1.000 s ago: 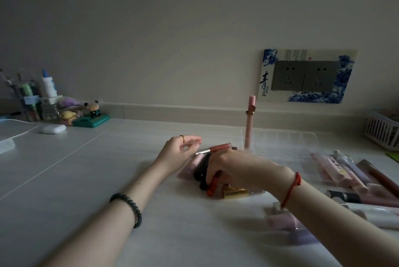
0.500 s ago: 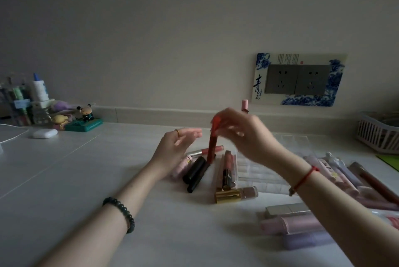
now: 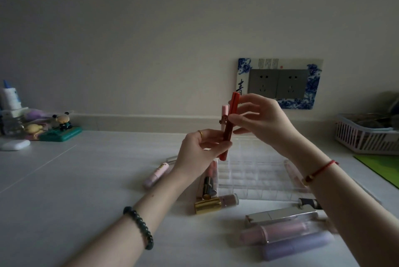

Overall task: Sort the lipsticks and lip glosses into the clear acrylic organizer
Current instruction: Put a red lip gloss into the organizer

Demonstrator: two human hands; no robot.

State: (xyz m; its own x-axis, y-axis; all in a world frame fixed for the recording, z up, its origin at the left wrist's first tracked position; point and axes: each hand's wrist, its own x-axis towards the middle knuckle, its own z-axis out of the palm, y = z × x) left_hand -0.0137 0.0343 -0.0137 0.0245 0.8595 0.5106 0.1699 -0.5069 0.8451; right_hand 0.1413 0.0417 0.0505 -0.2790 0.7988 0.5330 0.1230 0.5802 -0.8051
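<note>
We hold a slim red lip tube (image 3: 229, 131) nearly upright above the bench (image 3: 86, 180), left hand (image 3: 198, 154) pinching its lower end, right hand (image 3: 263, 122) pinching higher up; the clear acrylic organizer (image 3: 254, 171) lies below, a gold-capped tube (image 3: 208, 207) nearer.

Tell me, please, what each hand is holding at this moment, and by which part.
Both hold one long slim red lip tube, roughly upright: the left hand grips its lower end, and the right hand pinches its upper half.
</note>
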